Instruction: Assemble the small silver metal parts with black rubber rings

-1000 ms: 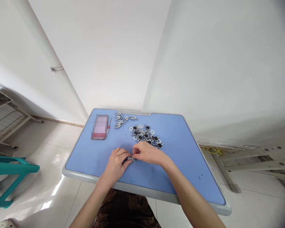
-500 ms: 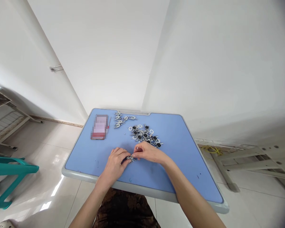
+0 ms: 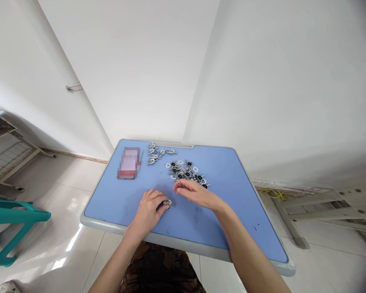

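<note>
On the blue tabletop, my left hand is closed around a small silver metal part with thin prongs, thumb and fingers pressed on its left side. My right hand is apart from that part, up and to its right, its fingers curled together. A tiny shiny piece shows at the fingertips, too small to name. Just beyond my right hand lies a heap of metal parts with black round discs, mixed with flat silver oval plates. The hand covers the heap's near edge.
At the table's far side lie several silver metal parts. Left of them are a thin screwdriver-like tool with a red end and a blurred-out phone-shaped object. A green stool stands on the floor at left.
My right hand has drawn back from the metal part, up and to the right. My left hand keeps its hold on the part in the same place.
</note>
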`<state>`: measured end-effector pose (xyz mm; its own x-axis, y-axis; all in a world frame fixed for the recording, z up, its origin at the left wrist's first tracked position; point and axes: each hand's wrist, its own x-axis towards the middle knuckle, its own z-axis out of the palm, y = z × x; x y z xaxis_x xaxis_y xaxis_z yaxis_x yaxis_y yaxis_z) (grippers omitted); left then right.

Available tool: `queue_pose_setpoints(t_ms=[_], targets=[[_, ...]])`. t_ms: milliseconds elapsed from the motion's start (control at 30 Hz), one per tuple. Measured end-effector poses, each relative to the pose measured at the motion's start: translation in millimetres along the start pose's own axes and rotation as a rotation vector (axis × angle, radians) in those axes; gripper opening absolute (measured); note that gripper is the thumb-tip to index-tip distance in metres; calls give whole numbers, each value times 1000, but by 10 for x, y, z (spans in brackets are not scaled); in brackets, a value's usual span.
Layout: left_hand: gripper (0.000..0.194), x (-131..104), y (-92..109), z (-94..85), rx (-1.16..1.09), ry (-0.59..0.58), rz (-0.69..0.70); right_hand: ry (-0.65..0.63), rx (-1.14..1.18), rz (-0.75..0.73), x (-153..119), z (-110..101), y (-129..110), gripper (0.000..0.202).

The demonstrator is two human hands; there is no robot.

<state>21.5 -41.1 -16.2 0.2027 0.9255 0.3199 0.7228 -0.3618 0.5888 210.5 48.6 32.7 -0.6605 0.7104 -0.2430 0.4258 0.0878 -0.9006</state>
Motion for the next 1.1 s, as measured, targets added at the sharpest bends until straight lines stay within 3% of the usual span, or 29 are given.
queue_pose_setpoints(t_ms=[200,433,700,1100], targets=[[12,4,7,-7,-7,-3,-7,-72,231,-151,-100,-111,-95,27],[12,-4,-8,9,4,1,-8,117,223,-215,-123,-216,-49,21],[12,-1,-13,11,4,1,-3,-78,288,-303,-157,-180,-81,20],[13,-3,-2,5,14,-5,-12,-96,133,-302,-120,-84,-153,25]])
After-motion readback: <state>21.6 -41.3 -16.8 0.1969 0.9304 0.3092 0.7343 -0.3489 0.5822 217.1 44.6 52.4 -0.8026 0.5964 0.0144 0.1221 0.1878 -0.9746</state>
